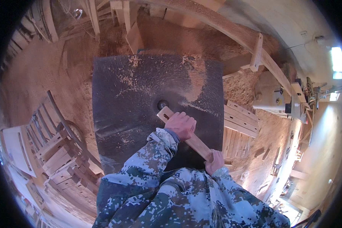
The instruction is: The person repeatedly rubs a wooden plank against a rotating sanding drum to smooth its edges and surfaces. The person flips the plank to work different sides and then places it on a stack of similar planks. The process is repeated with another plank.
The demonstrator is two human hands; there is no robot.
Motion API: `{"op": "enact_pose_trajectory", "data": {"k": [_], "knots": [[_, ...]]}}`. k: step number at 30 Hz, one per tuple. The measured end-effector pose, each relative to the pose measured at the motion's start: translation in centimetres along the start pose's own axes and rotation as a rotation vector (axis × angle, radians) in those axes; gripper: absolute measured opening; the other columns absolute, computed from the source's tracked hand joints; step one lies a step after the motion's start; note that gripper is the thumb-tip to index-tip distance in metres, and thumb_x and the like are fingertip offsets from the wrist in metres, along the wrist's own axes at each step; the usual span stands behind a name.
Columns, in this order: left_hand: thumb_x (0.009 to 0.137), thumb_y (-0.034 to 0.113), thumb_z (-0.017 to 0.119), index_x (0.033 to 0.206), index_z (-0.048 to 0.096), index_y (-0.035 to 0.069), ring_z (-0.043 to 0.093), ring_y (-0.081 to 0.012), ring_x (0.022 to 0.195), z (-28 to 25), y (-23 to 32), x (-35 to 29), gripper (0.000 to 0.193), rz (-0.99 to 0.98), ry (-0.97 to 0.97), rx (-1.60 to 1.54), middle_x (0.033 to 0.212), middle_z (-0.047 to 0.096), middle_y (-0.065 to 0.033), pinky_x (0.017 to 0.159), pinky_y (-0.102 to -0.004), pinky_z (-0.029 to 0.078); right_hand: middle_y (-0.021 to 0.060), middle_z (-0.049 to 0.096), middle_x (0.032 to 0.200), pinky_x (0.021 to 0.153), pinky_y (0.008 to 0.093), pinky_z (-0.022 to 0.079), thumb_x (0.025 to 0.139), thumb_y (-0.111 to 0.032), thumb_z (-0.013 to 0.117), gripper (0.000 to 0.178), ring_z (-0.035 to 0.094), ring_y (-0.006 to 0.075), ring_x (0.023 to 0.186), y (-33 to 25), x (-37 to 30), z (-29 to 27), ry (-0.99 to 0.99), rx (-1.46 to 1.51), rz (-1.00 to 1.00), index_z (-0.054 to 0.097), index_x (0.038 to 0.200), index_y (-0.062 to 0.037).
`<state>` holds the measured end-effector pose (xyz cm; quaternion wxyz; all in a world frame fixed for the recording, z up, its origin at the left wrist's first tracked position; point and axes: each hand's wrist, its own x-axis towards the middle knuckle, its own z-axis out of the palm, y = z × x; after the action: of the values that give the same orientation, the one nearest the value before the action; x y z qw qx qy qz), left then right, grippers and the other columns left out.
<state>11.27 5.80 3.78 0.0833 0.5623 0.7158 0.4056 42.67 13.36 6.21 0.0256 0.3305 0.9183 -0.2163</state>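
Note:
A pale wooden bar (197,146) with a dark slot near its far end lies slantwise over a dark machine table (129,98). My left hand (181,124) is closed over the bar towards its far end. At the near end, close to my body, my right hand (215,161) grips the same bar. The far end of the bar reaches the round spindle (162,105) that stands up from a hole in the tabletop. Whether bar and spindle touch I cannot tell. Wood shavings are scattered over the table's far part.
Slotted wooden pieces are stacked right of the table (241,117). At the left stands another stack of cut wood (70,174), beside a ladder-like frame (45,121). Sawdust covers the floor (38,83). A long wooden beam (224,28) runs across the far right.

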Motion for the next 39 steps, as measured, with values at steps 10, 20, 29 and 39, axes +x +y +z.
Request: {"op": "enact_pose_trajectory", "data": {"k": [10, 20, 29, 39], "knots": [[0.084, 0.026, 0.077, 0.098, 0.072, 0.009, 0.063, -0.0356, 0.092, -3.4, 1.0, -6.7, 0.022, -0.008, -0.082, 0.094, 0.093, 0.067, -0.0111, 0.085, -0.0505, 0.049, 0.0164, 0.063, 0.124, 0.112, 0.0525, 0.039, 0.070, -0.003, 0.064, 0.059, 0.054, 0.0393, 0.125, 0.0, -0.6, 1.3, 0.163, 0.031, -0.051, 0.061, 0.129, -0.0053], [0.071, 0.012, 0.080, 0.137, 0.059, 0.005, 0.059, -0.0412, 0.113, -3.7, 3.3, -12.0, 0.069, -0.039, -0.449, 0.295, 0.116, 0.063, -0.0180, 0.099, -0.0529, 0.045, 0.0223, 0.058, 0.144, 0.116, 0.0477, 0.044, 0.079, -0.008, 0.078, 0.076, 0.055, 0.0398, 0.134, 11.0, -5.1, 4.6, 0.395, 0.471, 0.825, 0.051, 0.150, -0.0009], [0.071, 0.012, 0.091, 0.138, 0.061, -0.002, 0.066, -0.0386, 0.115, 8.8, 12.9, -6.5, 0.075, -0.251, -0.537, -0.170, 0.118, 0.067, -0.0204, 0.103, -0.0433, 0.053, 0.0114, 0.073, 0.124, 0.101, 0.0412, 0.054, 0.088, -0.011, 0.080, 0.049, 0.069, 0.0269, 0.113, 13.4, -6.0, 3.5, 0.494, 1.779, 0.404, 0.064, 0.133, -0.0009], [0.094, 0.027, 0.071, 0.133, 0.062, -0.002, 0.054, -0.0435, 0.129, 11.7, 19.6, -1.8, 0.050, 0.099, -0.632, 0.011, 0.135, 0.061, -0.0247, 0.113, -0.0538, 0.041, 0.0117, 0.075, 0.098, 0.078, 0.0436, 0.063, 0.089, -0.001, 0.075, 0.025, 0.074, 0.0254, 0.087, 17.9, -4.3, 1.5, 0.786, 2.311, 0.990, 0.071, 0.114, -0.0019]]}}
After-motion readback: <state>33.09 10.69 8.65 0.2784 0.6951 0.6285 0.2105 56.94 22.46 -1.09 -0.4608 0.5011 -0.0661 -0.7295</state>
